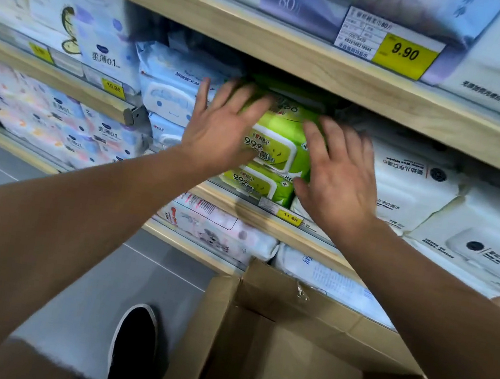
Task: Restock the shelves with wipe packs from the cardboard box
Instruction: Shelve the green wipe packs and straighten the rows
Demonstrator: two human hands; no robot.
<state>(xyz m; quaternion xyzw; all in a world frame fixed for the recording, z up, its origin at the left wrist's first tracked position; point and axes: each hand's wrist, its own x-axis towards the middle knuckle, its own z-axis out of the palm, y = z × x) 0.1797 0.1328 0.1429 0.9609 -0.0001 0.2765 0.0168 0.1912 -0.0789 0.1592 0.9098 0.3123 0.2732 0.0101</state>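
Shelf [248,218]: wooden — carries the stacked packs under both hands.
Cardboard box [283,354]: open, below the hands.
Green wipe packs [275,151]: stacked between the palms.
Left hand [222,124]: fingers spread, pressing the top pack.
Right hand [341,173]: fingers straight — flat against the stack's right side.

Left hand [222,127] and right hand [341,173] press flat against green wipe packs [275,148] on shelf [239,210].

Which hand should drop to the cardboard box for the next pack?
Right, probably. The right hand is directly above the cardboard box; the left hand lies flat on the top green pack.
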